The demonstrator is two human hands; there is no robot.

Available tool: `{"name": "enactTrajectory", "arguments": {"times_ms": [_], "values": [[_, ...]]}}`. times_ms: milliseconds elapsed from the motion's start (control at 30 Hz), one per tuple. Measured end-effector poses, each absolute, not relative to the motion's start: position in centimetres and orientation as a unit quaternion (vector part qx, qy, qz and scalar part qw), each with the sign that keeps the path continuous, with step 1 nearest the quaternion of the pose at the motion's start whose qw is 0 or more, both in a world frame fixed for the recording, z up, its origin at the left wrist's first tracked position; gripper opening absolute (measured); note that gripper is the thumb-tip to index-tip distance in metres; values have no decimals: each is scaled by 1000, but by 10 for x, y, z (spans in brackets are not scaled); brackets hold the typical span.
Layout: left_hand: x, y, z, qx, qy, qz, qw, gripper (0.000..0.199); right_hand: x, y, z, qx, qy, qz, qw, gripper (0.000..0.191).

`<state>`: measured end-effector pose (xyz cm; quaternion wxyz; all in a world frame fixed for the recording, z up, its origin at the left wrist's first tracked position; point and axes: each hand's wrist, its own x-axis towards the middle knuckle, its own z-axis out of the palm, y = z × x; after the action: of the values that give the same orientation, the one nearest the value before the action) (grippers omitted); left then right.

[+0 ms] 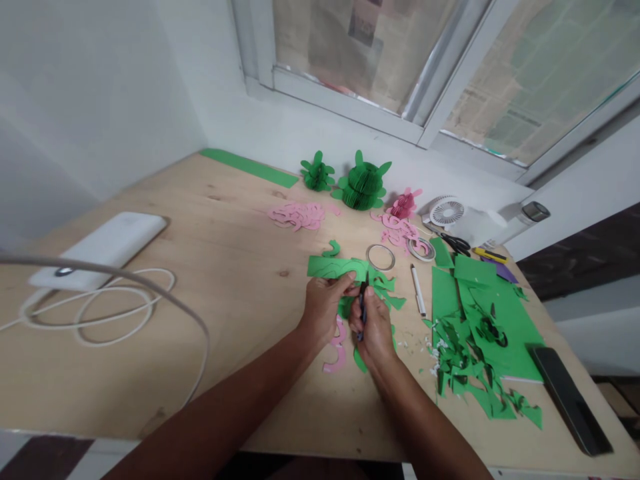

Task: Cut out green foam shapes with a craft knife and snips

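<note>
My left hand (324, 303) pinches a strip of green paper (323, 267) that has curved outlines drawn on it. In my right hand (376, 323) is a pair of scissors (363, 303), its blades pointing away from me at the paper's right part. A curved green cutout (331, 249) lies just beyond the strip. Partly under my hands are pink curved cutouts (336, 357) and a green cutout (359, 360). Green offcuts (387, 290) lie right of the blades.
Green folded-paper figures (363, 187) and a pink one (401, 203) stand by the wall. Pink cutouts (297, 215), a tape roll (421, 249), a white pen (418, 290), green scraps (457, 360), a phone (570, 400), a fan (447, 212), a power bank (105, 250) and a cable (150, 303) surround the work.
</note>
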<state>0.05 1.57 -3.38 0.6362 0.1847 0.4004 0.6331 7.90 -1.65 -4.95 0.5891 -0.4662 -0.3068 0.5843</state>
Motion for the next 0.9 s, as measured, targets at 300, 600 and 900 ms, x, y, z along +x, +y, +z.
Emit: {"name": "enactTrajectory", "arguments": {"times_ms": [300, 600, 900], "values": [[1, 15, -32, 181, 395, 633, 641, 21, 78, -18, -49, -466, -292, 589, 593, 46], [1, 15, -30, 182, 394, 631, 643, 22, 79, -17, -50, -474, -292, 589, 586, 46], [-1, 15, -28, 194, 399, 623, 644, 22, 80, -16, -49, -479, -300, 589, 577, 47]]}}
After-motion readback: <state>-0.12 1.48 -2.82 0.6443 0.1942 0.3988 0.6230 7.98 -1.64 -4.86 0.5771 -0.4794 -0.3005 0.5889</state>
